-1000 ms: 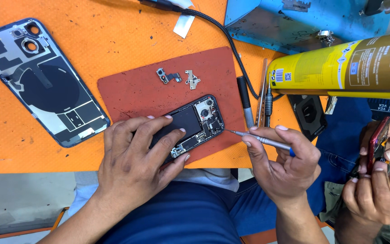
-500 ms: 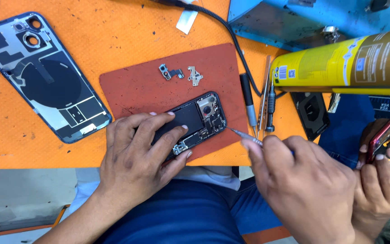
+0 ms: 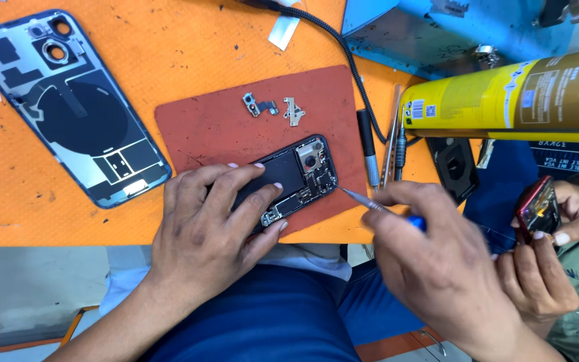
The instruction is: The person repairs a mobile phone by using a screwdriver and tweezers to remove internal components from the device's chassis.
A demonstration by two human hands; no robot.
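Orange worktop [image 3: 48, 201], black-speckled. Rust-red mat [image 3: 216, 127] under my opened phone [image 3: 296, 177], black insides. Blue-rimmed back cover [image 3: 68, 107], black coil ring, grey patches. Yellow can [image 3: 504, 100]. My screwdriver [image 3: 383, 209]: silver shaft, blue handle. Red phone [image 3: 537, 208] at right.

The scene was brightly and evenly lit, apparently from overhead, with strong, saturated colours on the orange table [image 3: 68, 201]. Shadows were soft and short, the clearest one a thin dark edge under the left hand [image 3: 212, 224]. A pale sheen lay on the blue metal plate [image 3: 437, 40] at the far right and along the yellow cylinder [image 3: 504, 100]. The middle was sharp enough to show small parts in the opened phone [image 3: 296, 177]. The right hand [image 3: 437, 268], nearest the camera, looked slightly soft with motion blur. Straight lines bowed a little near the frame edges.
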